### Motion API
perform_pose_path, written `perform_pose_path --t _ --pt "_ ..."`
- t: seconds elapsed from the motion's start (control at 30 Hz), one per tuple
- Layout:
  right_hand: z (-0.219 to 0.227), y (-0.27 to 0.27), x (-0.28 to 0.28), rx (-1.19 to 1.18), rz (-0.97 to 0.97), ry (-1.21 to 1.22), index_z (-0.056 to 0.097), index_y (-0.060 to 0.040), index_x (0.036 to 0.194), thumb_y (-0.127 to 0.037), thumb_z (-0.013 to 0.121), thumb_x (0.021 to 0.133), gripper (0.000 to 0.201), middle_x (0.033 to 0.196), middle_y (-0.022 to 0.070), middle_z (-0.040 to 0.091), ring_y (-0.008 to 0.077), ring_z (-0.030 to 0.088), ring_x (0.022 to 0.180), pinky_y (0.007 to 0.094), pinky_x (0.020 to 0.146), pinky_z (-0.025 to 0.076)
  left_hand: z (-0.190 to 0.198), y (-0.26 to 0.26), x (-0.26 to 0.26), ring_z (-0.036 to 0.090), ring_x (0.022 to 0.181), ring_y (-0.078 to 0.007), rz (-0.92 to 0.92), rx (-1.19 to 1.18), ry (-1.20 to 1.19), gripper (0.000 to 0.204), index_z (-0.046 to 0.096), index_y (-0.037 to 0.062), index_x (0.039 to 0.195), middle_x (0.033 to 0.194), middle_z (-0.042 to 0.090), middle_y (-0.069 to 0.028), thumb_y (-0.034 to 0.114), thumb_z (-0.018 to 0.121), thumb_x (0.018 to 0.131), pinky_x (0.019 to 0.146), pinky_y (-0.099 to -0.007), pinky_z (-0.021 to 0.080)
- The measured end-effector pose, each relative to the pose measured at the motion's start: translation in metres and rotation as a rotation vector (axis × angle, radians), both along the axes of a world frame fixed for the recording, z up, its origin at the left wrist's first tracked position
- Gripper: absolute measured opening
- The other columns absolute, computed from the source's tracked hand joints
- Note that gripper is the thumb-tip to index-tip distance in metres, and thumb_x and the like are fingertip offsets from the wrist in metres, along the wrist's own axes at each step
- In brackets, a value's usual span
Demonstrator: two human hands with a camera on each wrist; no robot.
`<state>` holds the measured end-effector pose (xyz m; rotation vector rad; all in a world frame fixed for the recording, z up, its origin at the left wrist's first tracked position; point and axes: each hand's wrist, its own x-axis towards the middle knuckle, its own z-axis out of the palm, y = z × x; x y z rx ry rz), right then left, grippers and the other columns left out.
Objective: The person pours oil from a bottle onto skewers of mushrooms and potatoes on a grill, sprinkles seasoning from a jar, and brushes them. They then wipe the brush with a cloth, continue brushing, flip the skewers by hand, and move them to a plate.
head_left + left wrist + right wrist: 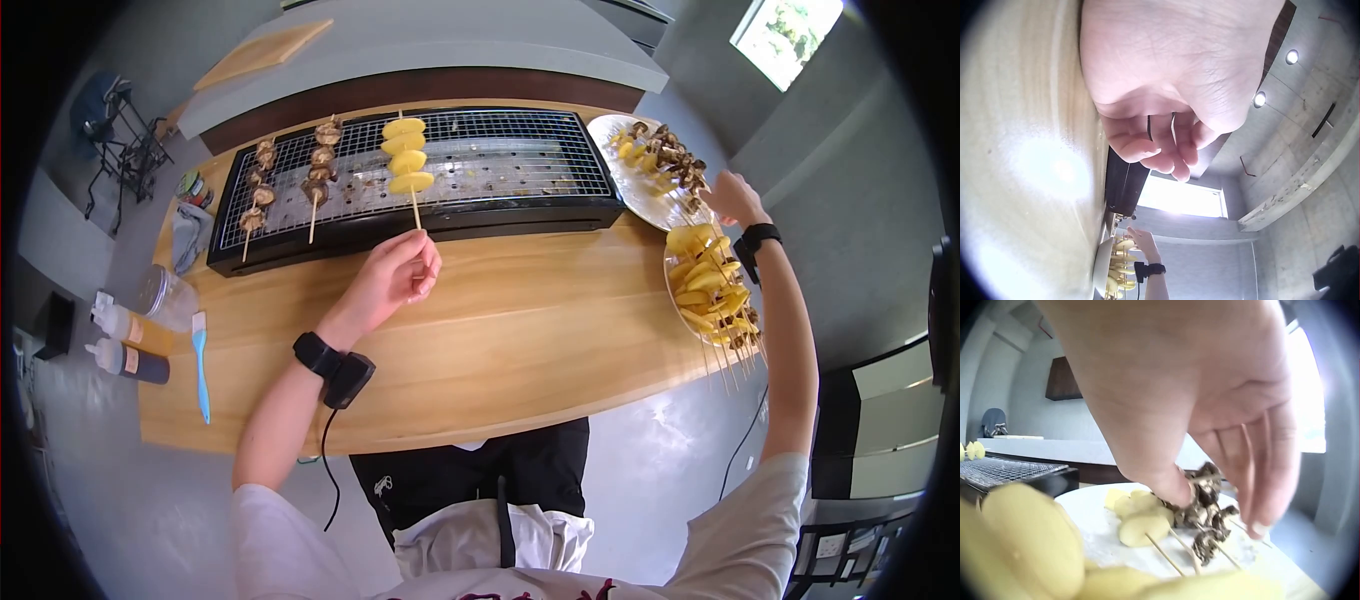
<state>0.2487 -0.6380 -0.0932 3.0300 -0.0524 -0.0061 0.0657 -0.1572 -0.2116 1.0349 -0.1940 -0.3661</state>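
On the grill lies a potato skewer (407, 160), and the fingertips of my left hand (390, 275) pinch the near end of its stick. The left wrist view shows that hand's fingers (1157, 162) curled, the stick hidden from it. Out at the right, my right hand (738, 200) reaches over a white plate (655, 208) of mushroom skewers (670, 155) and potato pieces. In the right wrist view its thumb and fingers are spread around the mushrooms (1207, 519), with a stick between them. A nearer plate is piled with potato skewers (710, 280).
Two mushroom skewers (320, 165) lie farther left on the black grill (500, 215). At the table's left are a blue brush (202, 370), squeeze bottles (130, 360), a jar (170, 297) and a grey cloth (188, 238). Sticks from the nearer plate overhang the table edge.
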Motion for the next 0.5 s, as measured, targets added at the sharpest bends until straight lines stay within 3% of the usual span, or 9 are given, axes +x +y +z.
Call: perform_pose_path --t 0.07,0.17,0.2,0.27,0.33,0.4,0.5 --pt "0.021 0.017 -0.013 -0.126 0.011 -0.002 0.066 0.0012 0.084 -0.035 0.064 0.080 0.036 0.070 0.0163 0.068 0.0304 0.070 0.068 0.0426 0.067 0.056 0.001 0.001 -0.001 0.050 0.059 -0.0097 0.017 -0.003 0.008 0.029 0.046 0.0107 0.082 0.074 0.050 -0.0015 0.030 0.044 0.103 0.050 -0.0216 0.035" --pt "0.028 0.043 -0.023 -0.244 0.244 -0.458 0.069 0.0004 0.082 -0.028 0.061 0.082 0.030 0.078 0.0189 0.070 0.0357 0.068 0.080 0.0425 0.070 0.055 -0.002 0.003 0.000 0.049 0.060 -0.0099 0.004 0.008 -0.005 0.030 0.044 0.0116 0.080 0.075 0.050 -0.0017 0.030 0.042 0.103 0.050 -0.0215 0.035" --pt "0.034 0.062 -0.027 -0.245 0.254 -0.459 0.069 0.0004 0.082 -0.028 0.061 0.082 0.030 0.078 0.0189 0.070 0.0357 0.068 0.080 0.0425 0.070 0.055 -0.002 0.003 0.000 0.049 0.059 -0.0100 -0.004 -0.006 -0.009 0.030 0.042 0.0122 0.079 0.075 0.050 -0.0020 0.031 0.041 0.104 0.050 -0.0215 0.034" --pt "0.040 0.118 -0.048 0.089 0.309 -0.421 0.071 0.0004 0.087 -0.023 0.061 0.084 0.026 0.075 0.0177 0.070 0.0321 0.070 0.072 0.0417 0.064 0.054 -0.004 0.001 0.000 0.048 0.058 -0.0101 -0.017 -0.018 -0.009 0.031 0.041 0.0127 0.079 0.075 0.051 -0.0024 0.031 0.040 0.104 0.049 -0.0216 0.034" --pt "0.038 0.171 -0.077 0.706 0.380 0.058 0.069 0.0027 0.088 -0.023 0.058 0.091 0.028 0.069 0.0106 0.069 0.0143 0.066 0.056 0.0320 0.052 0.052 -0.006 0.002 0.002 0.048 0.057 -0.0104 -0.042 -0.025 -0.036 0.031 0.039 0.0135 0.080 0.076 0.051 -0.0030 0.032 0.039 0.104 0.047 -0.0220 0.032" --pt "0.025 0.223 -0.116 0.808 0.431 0.198 0.068 0.0046 0.087 -0.022 0.051 0.095 0.033 0.071 0.0090 0.070 0.0139 0.065 0.053 0.0281 0.052 0.053 -0.008 0.002 0.003 0.047 0.056 -0.0105 -0.042 -0.021 -0.057 0.030 0.040 0.0137 0.081 0.076 0.052 -0.0031 0.033 0.039 0.104 0.046 -0.0223 0.032" --pt "-0.015 0.270 -0.135 0.982 0.511 0.302 0.067 0.0088 0.095 -0.020 0.049 0.094 0.034 0.076 0.0136 0.070 0.0176 0.068 0.057 0.0295 0.053 0.055 -0.005 0.000 0.000 0.047 0.056 -0.0105 -0.012 -0.025 -0.063 0.029 0.041 0.0143 0.084 0.076 0.052 -0.0027 0.034 0.039 0.104 0.046 -0.0223 0.031"
